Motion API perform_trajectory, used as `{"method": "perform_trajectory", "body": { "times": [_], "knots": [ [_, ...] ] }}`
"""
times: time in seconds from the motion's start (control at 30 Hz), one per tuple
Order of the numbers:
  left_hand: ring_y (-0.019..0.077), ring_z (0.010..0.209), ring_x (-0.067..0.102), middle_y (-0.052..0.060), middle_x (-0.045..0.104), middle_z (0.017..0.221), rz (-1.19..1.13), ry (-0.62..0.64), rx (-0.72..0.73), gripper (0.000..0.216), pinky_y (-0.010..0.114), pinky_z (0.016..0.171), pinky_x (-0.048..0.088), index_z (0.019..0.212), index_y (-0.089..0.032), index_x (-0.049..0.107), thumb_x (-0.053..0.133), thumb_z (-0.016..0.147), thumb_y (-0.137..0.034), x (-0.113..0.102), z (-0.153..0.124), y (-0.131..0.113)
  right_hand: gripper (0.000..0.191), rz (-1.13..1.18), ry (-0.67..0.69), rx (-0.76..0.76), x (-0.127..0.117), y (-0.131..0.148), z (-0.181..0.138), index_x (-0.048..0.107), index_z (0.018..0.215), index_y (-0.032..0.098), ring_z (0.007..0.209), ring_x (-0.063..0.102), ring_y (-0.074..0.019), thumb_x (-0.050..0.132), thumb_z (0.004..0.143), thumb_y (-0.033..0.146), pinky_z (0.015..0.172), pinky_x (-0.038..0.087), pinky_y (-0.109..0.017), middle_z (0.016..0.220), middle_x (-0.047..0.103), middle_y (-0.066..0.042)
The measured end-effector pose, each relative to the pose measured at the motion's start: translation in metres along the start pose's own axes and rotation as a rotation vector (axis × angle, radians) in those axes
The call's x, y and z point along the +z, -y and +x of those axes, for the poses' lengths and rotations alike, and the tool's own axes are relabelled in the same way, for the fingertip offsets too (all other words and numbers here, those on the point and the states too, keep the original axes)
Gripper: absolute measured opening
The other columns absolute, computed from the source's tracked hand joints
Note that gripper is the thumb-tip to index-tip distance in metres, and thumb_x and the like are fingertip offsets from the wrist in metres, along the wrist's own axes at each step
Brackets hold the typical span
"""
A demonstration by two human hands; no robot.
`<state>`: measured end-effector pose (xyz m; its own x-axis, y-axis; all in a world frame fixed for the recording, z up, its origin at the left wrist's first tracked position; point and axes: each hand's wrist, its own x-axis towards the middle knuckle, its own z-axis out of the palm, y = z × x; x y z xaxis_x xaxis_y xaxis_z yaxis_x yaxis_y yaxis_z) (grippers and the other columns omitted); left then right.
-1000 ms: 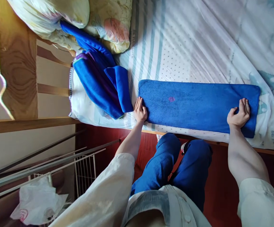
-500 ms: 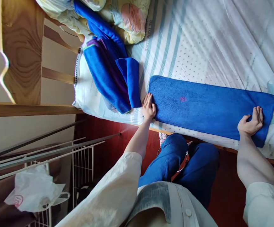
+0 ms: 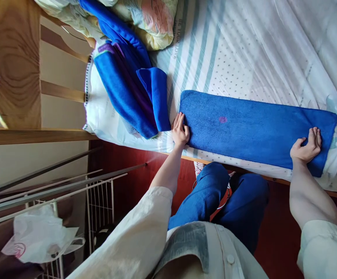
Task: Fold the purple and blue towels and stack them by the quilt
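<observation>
A blue towel [image 3: 252, 126] with a small purple mark lies spread flat as a long strip along the near edge of the bed. My left hand [image 3: 180, 131] rests at the towel's left end, fingers stretched forward along its edge. Near the right end, my right hand [image 3: 306, 147] lies on top of the towel, with the thumb apart from the fingers. Neither hand is wrapped round anything. Just left of my left hand is a loose heap of blue cloth [image 3: 117, 87] with purple parts, its folds partly overlapping.
The bed has a pale patterned sheet [image 3: 238, 73]. A yellowish floral quilt [image 3: 153, 23] is bunched at the far left. A wooden bed end [image 3: 14, 66] stands at left. Below it are metal rails and a white plastic bag [image 3: 37, 234]. My knees are close to the bed edge.
The whole view has shifted slightly, so things sit a little further left and up. Both hands stay in the same places on the towel, which lies as before.
</observation>
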<state>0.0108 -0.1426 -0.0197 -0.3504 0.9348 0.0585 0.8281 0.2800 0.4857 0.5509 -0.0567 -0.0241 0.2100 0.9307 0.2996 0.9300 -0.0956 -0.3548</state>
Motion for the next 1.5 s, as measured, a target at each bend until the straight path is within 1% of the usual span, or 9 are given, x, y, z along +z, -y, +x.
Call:
{"method": "perform_trajectory", "body": {
  "times": [0.07,0.17,0.43,0.63,0.83,1.07,1.3,1.5],
  "knots": [
    [0.0222,0.157,0.037,0.009,0.052,0.16,-0.023,-0.02,0.002,0.06,0.041,0.133,0.027,0.153,-0.015,0.054,0.041,0.095,-0.023,0.0007,-0.0004,0.0004,0.062,0.021,-0.021,-0.028,-0.0001,-0.0012,-0.0011,0.07,0.133,0.006,0.138,0.062,-0.0315,0.048,0.076,0.014,0.121,0.046,-0.049,0.14,0.069,-0.021],
    [0.023,0.156,0.039,0.01,0.053,0.16,-0.038,-0.036,0.007,0.06,0.041,0.133,0.028,0.152,-0.016,0.055,0.042,0.094,-0.023,0.0012,-0.0007,0.0008,0.061,0.027,-0.018,-0.023,-0.0001,-0.0015,-0.0016,0.069,0.134,0.008,0.138,0.062,-0.0314,0.048,0.076,0.013,0.121,0.045,-0.05,0.14,0.068,-0.02],
    [0.0226,0.156,0.039,0.01,0.054,0.159,-0.023,-0.042,0.013,0.061,0.041,0.133,0.029,0.151,-0.015,0.056,0.042,0.092,-0.023,0.0015,-0.0002,0.0005,0.061,0.042,-0.023,-0.021,-0.0001,-0.0017,-0.0018,0.069,0.133,0.009,0.139,0.061,-0.0308,0.048,0.077,0.015,0.12,0.046,-0.051,0.141,0.068,-0.019],
    [0.0229,0.156,0.04,0.01,0.054,0.159,-0.026,-0.049,0.018,0.06,0.042,0.132,0.029,0.15,-0.015,0.056,0.041,0.092,-0.023,0.0014,-0.0004,-0.0004,0.06,0.036,-0.048,-0.04,-0.0002,-0.0008,-0.0017,0.07,0.131,0.007,0.137,0.063,-0.0309,0.048,0.076,0.016,0.12,0.046,-0.049,0.139,0.069,-0.02],
    [0.022,0.156,0.039,0.01,0.054,0.158,-0.019,-0.055,0.025,0.061,0.041,0.132,0.03,0.151,-0.014,0.056,0.041,0.092,-0.022,0.0014,-0.0005,0.0001,0.06,0.038,0.006,0.022,-0.003,0.0038,-0.0005,0.069,0.132,0.01,0.14,0.061,-0.0305,0.047,0.076,0.014,0.121,0.044,-0.052,0.142,0.068,-0.019],
    [0.0227,0.156,0.039,0.01,0.054,0.159,-0.032,-0.045,0.015,0.06,0.042,0.133,0.028,0.151,-0.016,0.056,0.043,0.093,-0.024,0.0027,-0.0007,0.0032,0.06,0.04,0.023,0.022,-0.0033,0.0034,-0.0004,0.067,0.133,0.01,0.141,0.059,-0.0315,0.047,0.077,0.014,0.121,0.044,-0.051,0.143,0.066,-0.02],
    [0.0216,0.157,0.038,0.008,0.054,0.159,-0.032,-0.038,0.005,0.062,0.041,0.133,0.028,0.152,-0.018,0.055,0.043,0.092,-0.023,0.0035,-0.0002,0.0045,0.06,0.033,-0.022,-0.028,0.0004,-0.002,-0.0017,0.068,0.133,0.007,0.138,0.062,-0.0322,0.048,0.077,0.014,0.121,0.045,-0.05,0.141,0.068,-0.021],
    [0.0221,0.157,0.037,0.009,0.053,0.16,-0.029,-0.021,-0.009,0.062,0.042,0.133,0.027,0.153,-0.017,0.054,0.043,0.092,-0.024,0.0023,0.0003,0.0025,0.06,0.032,0.022,0.019,-0.0047,0.0055,0.0001,0.067,0.134,0.009,0.141,0.059,-0.0323,0.047,0.077,0.013,0.122,0.044,-0.051,0.143,0.066,-0.021]
  ]
}}
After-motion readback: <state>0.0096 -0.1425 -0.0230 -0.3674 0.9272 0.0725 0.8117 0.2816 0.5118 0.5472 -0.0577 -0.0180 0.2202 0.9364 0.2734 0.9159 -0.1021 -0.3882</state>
